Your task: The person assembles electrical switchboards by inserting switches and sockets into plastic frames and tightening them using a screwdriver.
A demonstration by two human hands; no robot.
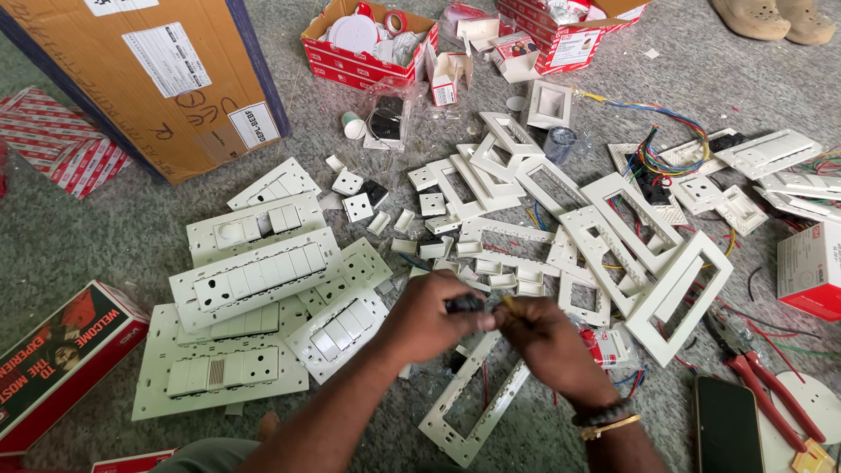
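Small black part: small dark module (464, 304) pinched in left hand (434, 317), held above grey carpet floor (79, 236), just over a long white plastic frame plate (473, 405).
Left hand: fingers closed on the black part; thumb and forefinger on top.
Right hand: right hand (545, 343) curled shut, fingertips meeting the left hand's; a thin yellowish bit (508, 304) shows at its tips, cannot tell what it is.
Key relation: black part lies between both hands, nearer the left; its long axis runs roughly left-right, pointing at the right fingertips.
Left of hands: stack of white assembled switch plates (254, 280).
Beyond hands: empty white frames (613, 228), loose switch modules.
Right edge: red-handled pliers (771, 394), dark phone (727, 429).
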